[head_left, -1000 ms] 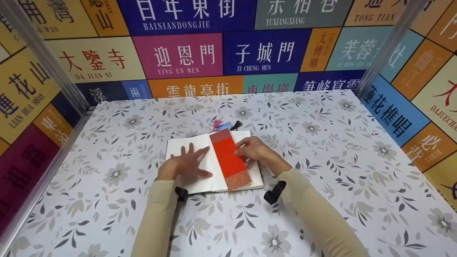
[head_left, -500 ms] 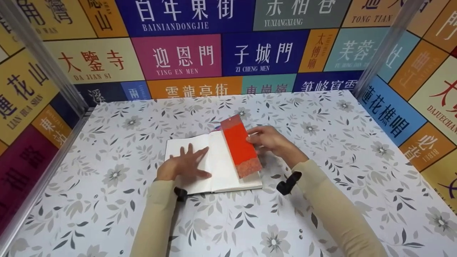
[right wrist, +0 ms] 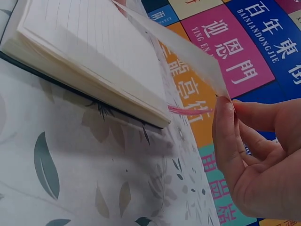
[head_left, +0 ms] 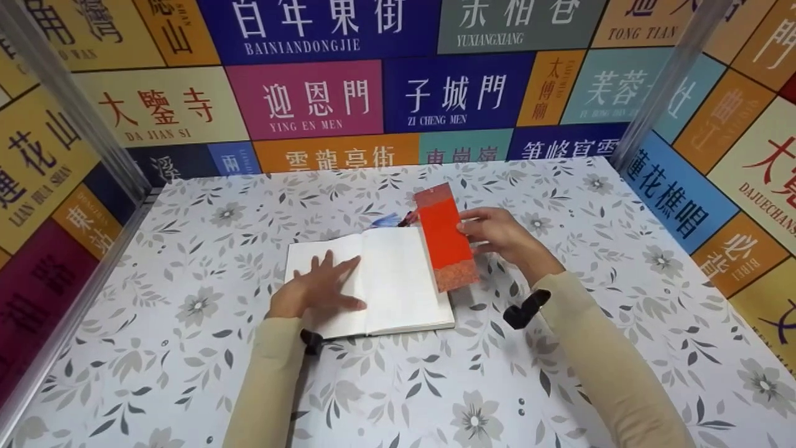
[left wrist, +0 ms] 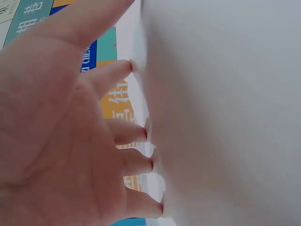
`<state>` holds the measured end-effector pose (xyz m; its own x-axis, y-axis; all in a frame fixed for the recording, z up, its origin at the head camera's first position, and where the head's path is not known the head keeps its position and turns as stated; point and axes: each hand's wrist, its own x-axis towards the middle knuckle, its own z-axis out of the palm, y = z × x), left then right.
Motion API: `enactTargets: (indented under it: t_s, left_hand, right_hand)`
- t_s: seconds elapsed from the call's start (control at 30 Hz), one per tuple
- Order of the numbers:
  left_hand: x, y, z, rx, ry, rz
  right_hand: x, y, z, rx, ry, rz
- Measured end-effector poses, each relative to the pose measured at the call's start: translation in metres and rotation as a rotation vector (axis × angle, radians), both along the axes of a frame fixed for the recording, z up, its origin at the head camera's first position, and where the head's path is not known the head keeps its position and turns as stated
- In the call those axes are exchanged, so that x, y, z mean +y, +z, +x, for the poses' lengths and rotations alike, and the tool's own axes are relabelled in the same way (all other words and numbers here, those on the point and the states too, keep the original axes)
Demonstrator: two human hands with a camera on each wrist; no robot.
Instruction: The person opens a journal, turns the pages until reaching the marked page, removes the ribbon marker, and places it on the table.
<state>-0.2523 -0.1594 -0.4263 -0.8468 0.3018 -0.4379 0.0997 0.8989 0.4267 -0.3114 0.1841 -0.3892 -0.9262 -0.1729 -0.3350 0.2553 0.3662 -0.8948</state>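
An open notebook (head_left: 401, 280) lies on the table, its right page blank in the head view and faintly ruled in the right wrist view. My left hand (head_left: 320, 287) rests on the left page with fingers spread; its fingertips (left wrist: 153, 165) press the paper in the left wrist view. Between thumb and fingers, my right hand (head_left: 500, 233) pinches the long edge of a red bookmark (head_left: 446, 233) with duller ends. The bookmark is raised over the notebook's right edge, tilted, its pale underside (right wrist: 197, 59) facing the right wrist camera. A pink tassel (right wrist: 190, 111) shows behind the notebook.
Blue tassel threads (head_left: 387, 220) and a dark tassel (head_left: 408, 219) lie at the notebook's top edge. The table has a floral cloth (head_left: 476, 367). Printed panels (head_left: 311, 99) stand behind and at both sides, with clear posts (head_left: 668, 74) at the corners.
My right hand has lifted the red bookmark off the middle of the notebook and carried it right and away from me, uncovering the right page. My left hand has stayed in place.
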Motion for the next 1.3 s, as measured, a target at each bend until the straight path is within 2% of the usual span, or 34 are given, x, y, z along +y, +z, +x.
enactTargets:
  t_s: [0.17, 0.33, 0.47, 0.63, 0.73, 0.97, 1.1, 1.3]
  left_hand:
    - [0.003, -0.001, 0.003, 0.082, 0.031, -0.023]
    - [0.003, -0.001, 0.007, 0.171, 0.022, -0.047]
    - [0.001, 0.000, 0.008, 0.208, 0.004, -0.045]
    - [-0.003, 0.006, 0.002, 0.208, -0.008, -0.064]
    - [-0.006, 0.008, -0.004, 0.232, -0.022, -0.084]
    - [-0.013, 0.000, -0.013, 0.346, -0.071, -0.134]
    - [-0.015, -0.006, -0.016, 0.380, -0.076, -0.132]
    - [-0.016, -0.008, -0.018, 0.395, -0.090, -0.151]
  right_hand:
    - [0.010, -0.003, 0.000, -0.002, -0.011, 0.000]
    - [0.019, -0.004, 0.000, 0.008, -0.010, -0.036]
    - [0.026, -0.006, 0.000, 0.004, -0.006, -0.079]
    - [0.032, -0.010, -0.001, 0.000, -0.021, -0.108]
    - [0.034, -0.014, -0.002, -0.012, -0.037, -0.114]
    - [0.039, -0.020, -0.004, -0.049, -0.070, -0.136]
    - [0.042, -0.020, -0.005, -0.071, -0.086, -0.126]
    - [0.042, -0.019, -0.007, -0.094, -0.100, -0.136]
